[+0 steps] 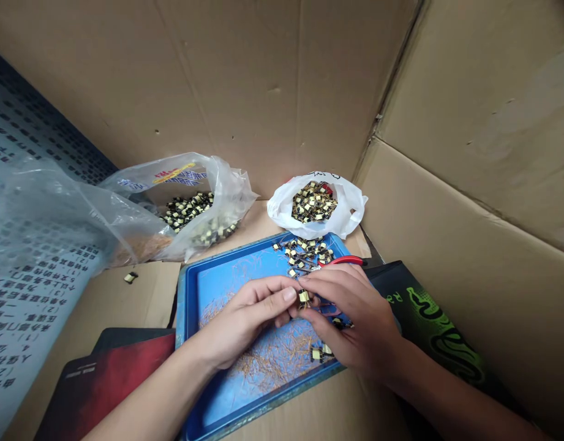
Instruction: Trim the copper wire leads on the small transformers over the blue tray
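Observation:
A small transformer point(304, 296), wrapped in yellow tape with thin copper leads, is pinched between both hands above a blue tray point(182, 343). My left hand point(258, 306) is closed, thumb and forefinger at its left side. From the right, my right hand point(355, 312) closes its fingertips around it and hides part of it. Beneath the hands lie many loose copper wire clippings point(267, 361). More transformers point(309, 251) are piled at the tray's far end, and a few point(317, 354) sit near its front right. Beside my right hand, a red-handled cutting tool point(348, 260) shows partly.
Behind the tray stand a clear plastic bag point(231, 190) of transformers and a white bag point(282, 208) holding more with long leads. One stray transformer point(130, 277) lies left. Mats point(116, 380) point(428, 306) flank the tray; cardboard walls point(263, 92) enclose the back and right.

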`<state>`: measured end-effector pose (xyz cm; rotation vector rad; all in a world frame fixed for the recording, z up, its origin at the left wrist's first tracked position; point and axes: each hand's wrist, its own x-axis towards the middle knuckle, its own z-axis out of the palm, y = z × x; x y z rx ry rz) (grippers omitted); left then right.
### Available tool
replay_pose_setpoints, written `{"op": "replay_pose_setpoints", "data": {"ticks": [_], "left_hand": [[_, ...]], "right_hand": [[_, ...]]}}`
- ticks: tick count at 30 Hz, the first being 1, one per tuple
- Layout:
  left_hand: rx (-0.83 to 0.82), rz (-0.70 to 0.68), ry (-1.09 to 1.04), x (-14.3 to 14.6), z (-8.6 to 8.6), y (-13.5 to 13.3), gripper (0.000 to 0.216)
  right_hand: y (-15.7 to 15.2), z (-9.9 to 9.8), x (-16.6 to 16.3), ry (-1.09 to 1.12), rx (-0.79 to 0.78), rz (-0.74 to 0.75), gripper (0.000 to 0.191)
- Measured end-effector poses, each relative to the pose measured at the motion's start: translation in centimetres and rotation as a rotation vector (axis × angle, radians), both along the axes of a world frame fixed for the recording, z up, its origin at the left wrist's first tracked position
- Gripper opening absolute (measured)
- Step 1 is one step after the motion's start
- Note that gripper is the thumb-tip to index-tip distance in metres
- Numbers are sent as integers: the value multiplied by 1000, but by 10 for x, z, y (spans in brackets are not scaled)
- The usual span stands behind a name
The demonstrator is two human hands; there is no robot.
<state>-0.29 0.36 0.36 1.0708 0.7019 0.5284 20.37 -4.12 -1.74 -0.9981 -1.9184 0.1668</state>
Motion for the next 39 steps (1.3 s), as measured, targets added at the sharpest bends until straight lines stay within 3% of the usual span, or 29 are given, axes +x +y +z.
{"op": "replay_pose_setpoints", "data": {"ticks": [8, 13, 15, 28, 39], "left_hand": [[-91, 34, -97, 2, 2, -3, 25], [-67, 34, -198, 5, 4, -3, 20], [-57, 35, -209, 5, 5, -3, 26], [48, 6, -214, 5, -2, -3, 17], [184, 140, -87, 11, 0, -4, 19]], "right_hand": [[1, 5, 4, 36, 108, -108, 25], [-2, 8, 3, 35, 97, -88, 37], [-3, 9, 0, 44, 108, -112, 30], [-5, 16, -3, 114, 212, -121, 16], [-10, 11, -6, 64, 168, -103, 18]]}}
